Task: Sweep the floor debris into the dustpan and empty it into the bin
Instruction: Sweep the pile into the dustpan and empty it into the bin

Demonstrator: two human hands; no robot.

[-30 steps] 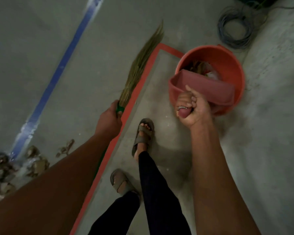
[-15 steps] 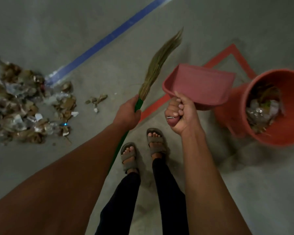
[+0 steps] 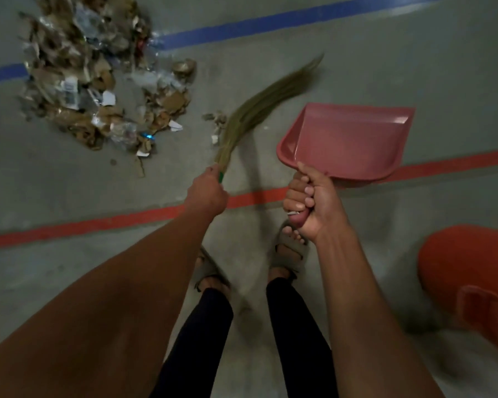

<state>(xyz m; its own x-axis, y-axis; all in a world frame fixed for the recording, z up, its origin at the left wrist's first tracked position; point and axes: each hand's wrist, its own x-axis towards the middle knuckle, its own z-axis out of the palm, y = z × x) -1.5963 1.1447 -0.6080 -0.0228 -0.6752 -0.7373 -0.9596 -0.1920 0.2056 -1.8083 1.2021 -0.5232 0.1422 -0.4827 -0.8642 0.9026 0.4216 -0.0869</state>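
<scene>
My left hand (image 3: 207, 193) grips the green handle of a grass broom (image 3: 259, 107), whose bristles point up and to the right above the floor. My right hand (image 3: 308, 205) holds the handle of a pink dustpan (image 3: 348, 139), raised off the floor and empty inside. A heap of debris (image 3: 95, 81), torn cardboard, paper and plastic scraps, lies on the grey floor at the upper left, left of the broom. The orange bin (image 3: 469, 271) stands at the right edge, partly cut off; its inside is hidden.
A red floor line (image 3: 98, 225) runs across in front of my sandalled feet (image 3: 288, 251). A blue floor line (image 3: 270, 27) crosses farther off, passing under the debris heap. A few small scraps (image 3: 216, 122) lie near the broom's bristles.
My view has turned left from the bin toward the debris. The dustpan came away from over the bin and is now held above the floor; the bin slid to the right edge.
</scene>
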